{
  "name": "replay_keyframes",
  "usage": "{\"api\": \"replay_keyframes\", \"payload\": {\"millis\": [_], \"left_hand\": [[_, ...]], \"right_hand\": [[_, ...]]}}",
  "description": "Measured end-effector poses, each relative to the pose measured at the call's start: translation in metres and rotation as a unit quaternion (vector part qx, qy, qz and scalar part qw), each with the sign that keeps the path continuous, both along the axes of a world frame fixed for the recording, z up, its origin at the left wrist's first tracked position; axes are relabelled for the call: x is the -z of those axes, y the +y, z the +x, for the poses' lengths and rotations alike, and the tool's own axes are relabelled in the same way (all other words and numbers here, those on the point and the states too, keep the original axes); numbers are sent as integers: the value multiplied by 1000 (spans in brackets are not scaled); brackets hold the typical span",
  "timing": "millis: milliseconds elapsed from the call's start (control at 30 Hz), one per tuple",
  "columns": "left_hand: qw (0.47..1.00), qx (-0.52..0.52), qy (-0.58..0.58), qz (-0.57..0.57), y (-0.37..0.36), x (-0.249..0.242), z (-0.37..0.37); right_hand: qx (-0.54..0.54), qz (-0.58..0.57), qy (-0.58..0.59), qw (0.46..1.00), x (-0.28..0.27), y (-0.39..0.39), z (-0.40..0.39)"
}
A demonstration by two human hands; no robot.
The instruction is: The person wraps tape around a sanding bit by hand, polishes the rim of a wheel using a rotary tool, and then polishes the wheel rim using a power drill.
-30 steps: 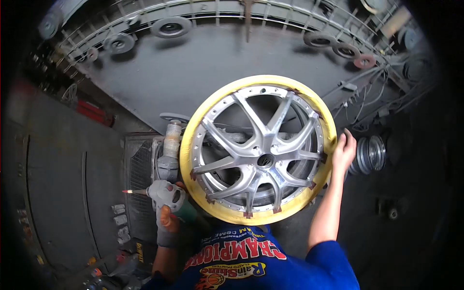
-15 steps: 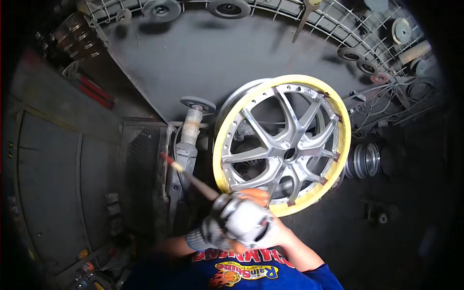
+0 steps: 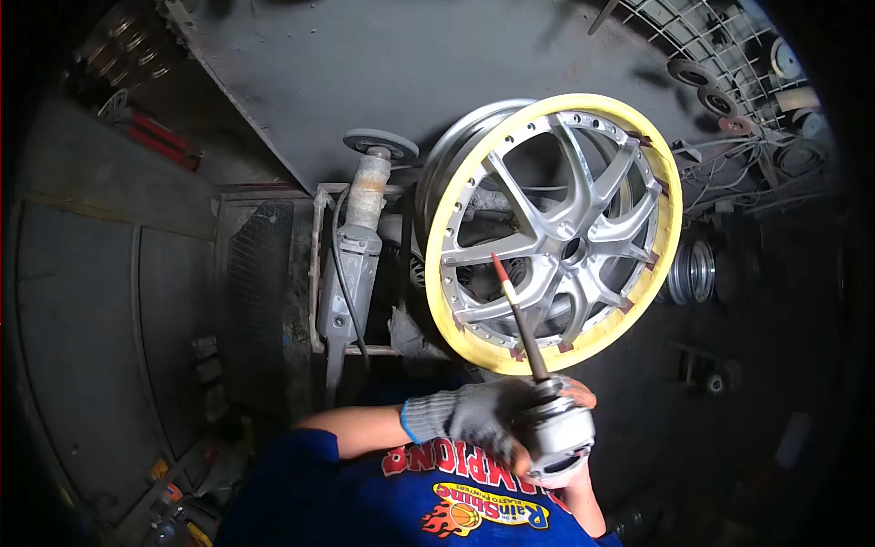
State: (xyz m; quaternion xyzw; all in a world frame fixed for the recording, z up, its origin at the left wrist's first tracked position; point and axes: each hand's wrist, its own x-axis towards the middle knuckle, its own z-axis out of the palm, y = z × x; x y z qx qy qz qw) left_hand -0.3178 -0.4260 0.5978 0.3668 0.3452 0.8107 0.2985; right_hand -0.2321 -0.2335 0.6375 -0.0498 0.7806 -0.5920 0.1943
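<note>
A white-bodied hand grinder point(image 3: 563, 442) with a long tapered spindle is held low in front of my chest. Its spindle rises toward the wheel, and the red pointed tip point(image 3: 499, 267) overlaps a spoke in this view. My left hand point(image 3: 488, 415), in a grey glove with a blue cuff, is closed around the tool's near side. On the far side my right hand point(image 3: 580, 394) grips it, mostly hidden behind the body, with orange-coated fingers showing. Just beyond stands a silver multi-spoke wheel rim point(image 3: 551, 242), tilted, its outer lip covered in yellow tape point(image 3: 437, 310).
Left of the wheel, a larger grey machine point(image 3: 351, 264) with a disc point(image 3: 381, 143) on top sits upright in a metal frame. Another rim point(image 3: 693, 273) lies at the right. Polishing discs point(image 3: 702, 82) hang on a wire grid point(image 3: 679, 32). Cables point(image 3: 706, 187) run below it.
The grinder has swung to the right, and its spindle now points up across the wheel instead of leftward. Both hands moved with it. The view has shifted, placing the wheel higher in frame.
</note>
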Motion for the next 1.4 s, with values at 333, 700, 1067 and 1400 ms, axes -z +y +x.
{"api": "replay_keyframes", "payload": {"millis": [333,700,1067,1400], "left_hand": [[904,-17,-410,123,-23,5,32],[908,-10,-411,76,-38,9,20],[897,-15,-422,133,-45,14,21],[895,3,-424,136,-52,14,19]], "right_hand": [[-70,120,2,990,-22,-52,-37],[-77,148,-5,986,-17,-62,-46],[-82,155,-16,984,-25,-72,-51],[-83,174,-18,981,-28,-79,-47]]}}
